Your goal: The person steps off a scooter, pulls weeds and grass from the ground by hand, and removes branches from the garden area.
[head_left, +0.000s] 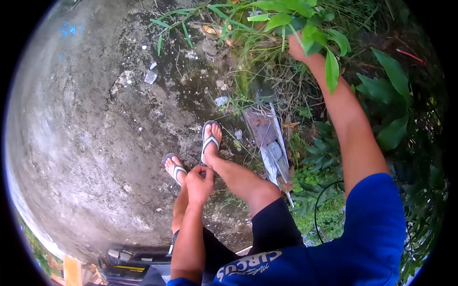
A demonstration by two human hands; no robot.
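My left hand (199,183) is closed beside my lower leg, near the sandalled feet. Something small and dark shows between its thumb and fingers, too small to name. My right arm reaches up and away to the plants at the ground's edge, where my right hand (296,47) is mostly hidden behind green leaves (312,35). Long thin grass (260,50) grows around and beside that hand. Its fingers cannot be seen, nor whether they grip anything.
Rough concrete ground (95,128) spreads on the left, with stone bits. Broken slabs (262,126) lie beside my right foot (211,138). A black cable (316,209) curves through low plants at the right. Dark objects (129,267) stand at the lower left.
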